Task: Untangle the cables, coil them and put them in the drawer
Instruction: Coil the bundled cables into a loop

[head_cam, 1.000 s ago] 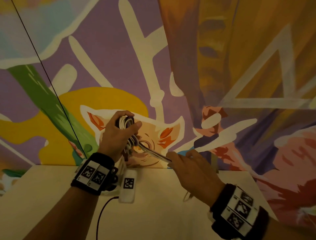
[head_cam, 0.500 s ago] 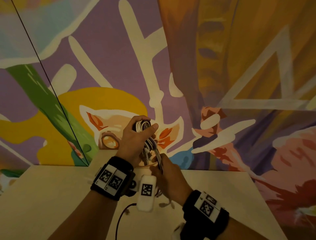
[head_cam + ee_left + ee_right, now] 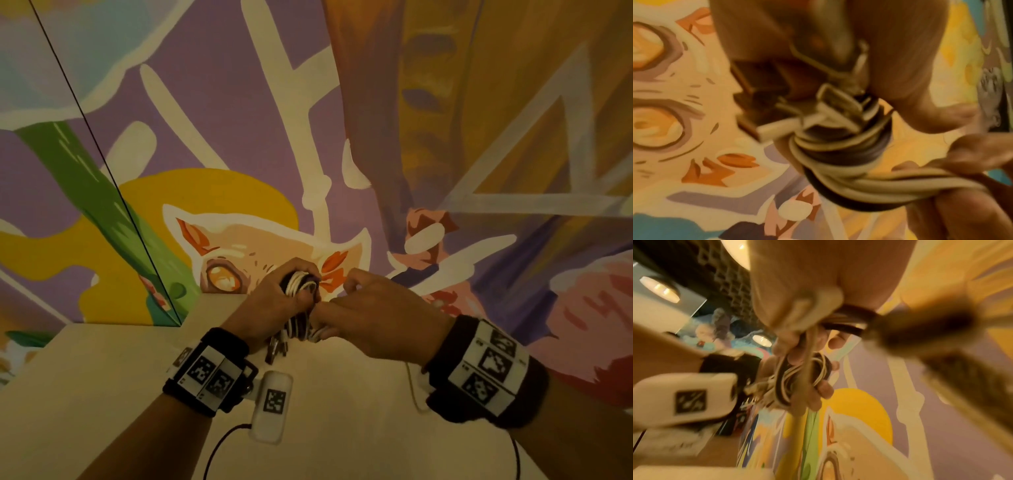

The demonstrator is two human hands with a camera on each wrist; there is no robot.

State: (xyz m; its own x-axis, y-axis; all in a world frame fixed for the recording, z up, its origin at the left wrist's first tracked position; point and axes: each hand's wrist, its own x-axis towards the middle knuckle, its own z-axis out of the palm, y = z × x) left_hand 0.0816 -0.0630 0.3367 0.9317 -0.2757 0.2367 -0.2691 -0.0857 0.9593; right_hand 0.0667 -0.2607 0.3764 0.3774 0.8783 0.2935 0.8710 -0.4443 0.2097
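Beige tabletop (image 3: 102,394) nearest. Above it, left hand (image 3: 270,305) fingers curled round white-and-black cable coil (image 3: 299,286); right hand (image 3: 376,318) pinching coil's lower strands, touching left. USB plugs (image 3: 274,349) dangling below. Painted mural wall (image 3: 445,137) behind.

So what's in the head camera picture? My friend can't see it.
Two hands meet over a pale table, working on a bundle of white and dark cables. The left hand grips the coil while the right hand pinches a strand beside it. Behind is a colourful painted wall.
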